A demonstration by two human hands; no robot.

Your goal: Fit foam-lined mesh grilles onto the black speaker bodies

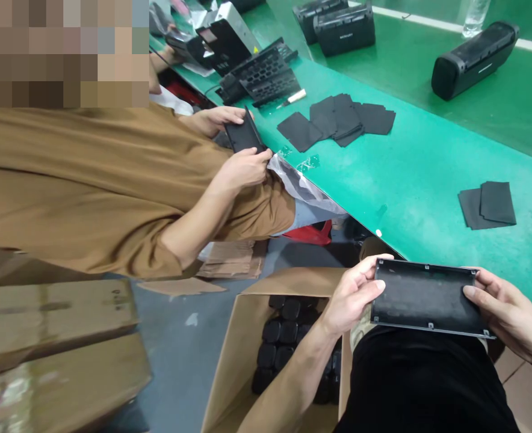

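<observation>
Between my two hands I hold a black plastic housing shell (428, 297), with its hollow inner side facing up and small screw tabs along its long edges. My left hand (356, 294) grips its left end, thumb on the inner face. At the right end, my right hand (503, 304) is closed on it, thumb likewise pressed inside. The shell is above my lap, by the edge of the green table (419, 156). On that table, beyond the shell, a few thin black sheets (496, 204) overlap one another.
To the left, a co-worker in a brown shirt (126, 192) holds a similar black shell (244, 132). More black sheets (333, 117), a marker-like white stick (295, 97) and black speakers (473, 60) lie farther back. An open carton (234, 349) with several black parts stands beside me.
</observation>
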